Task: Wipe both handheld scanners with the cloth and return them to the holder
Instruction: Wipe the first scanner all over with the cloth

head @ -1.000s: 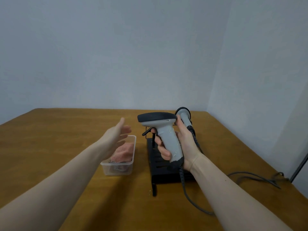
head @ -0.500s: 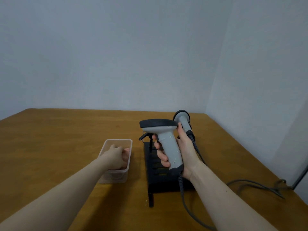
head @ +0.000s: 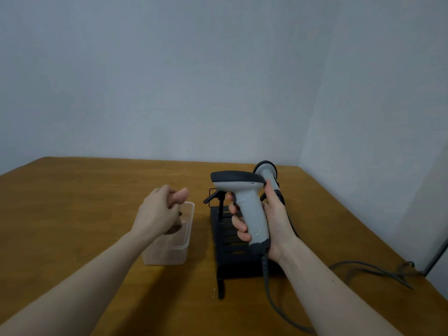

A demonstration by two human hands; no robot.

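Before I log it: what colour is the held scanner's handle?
Light grey handle, head view.

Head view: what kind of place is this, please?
Probably a plain indoor workroom or test corner: a wooden table set against bare grey walls, with corded handheld scanners and a black holder.

You have a brown wooden table [head: 72,202] set into the corner of the room. A black slotted holder [head: 238,263] stands on it. Just left of the holder sits a clear plastic tub [head: 169,253], close to it but not touching. Right of the holder, a grey cable [head: 368,269] trails loosely across the wood toward the table's right edge.
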